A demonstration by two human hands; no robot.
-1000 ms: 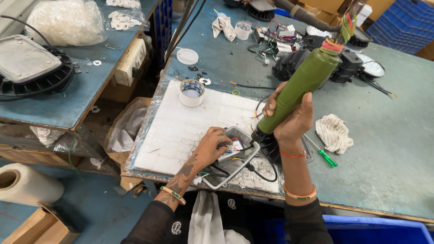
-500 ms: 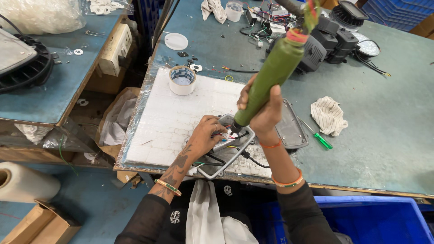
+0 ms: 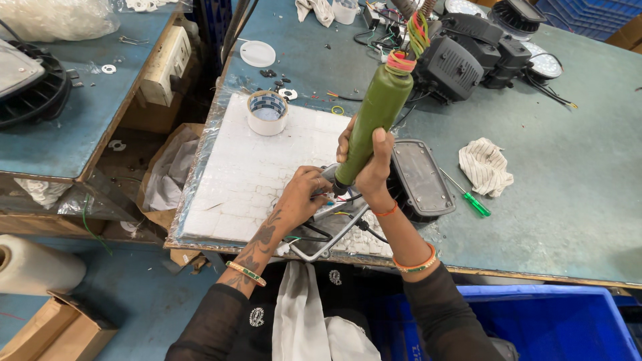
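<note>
The blue-green table (image 3: pixel 575 200) carries a white foam pad (image 3: pixel 234 174), and on its near edge lies a light fixture with a grey metal bracket (image 3: pixel 328 244) and dark wires. Beside it rests a black housing plate (image 3: pixel 421 177), with a roll of tape (image 3: pixel 267 112) farther back. The right hand (image 3: pixel 366 167) has its grip wrapped fully around a green electric screwdriver (image 3: pixel 374 120), held tilted, tip down at the fixture. The left hand (image 3: pixel 304 197) presses its fingers onto the fixture, its grip mostly flat. Done well, the driver wants to stand squarer over the screw while the left hand pins the part firmly.
</note>
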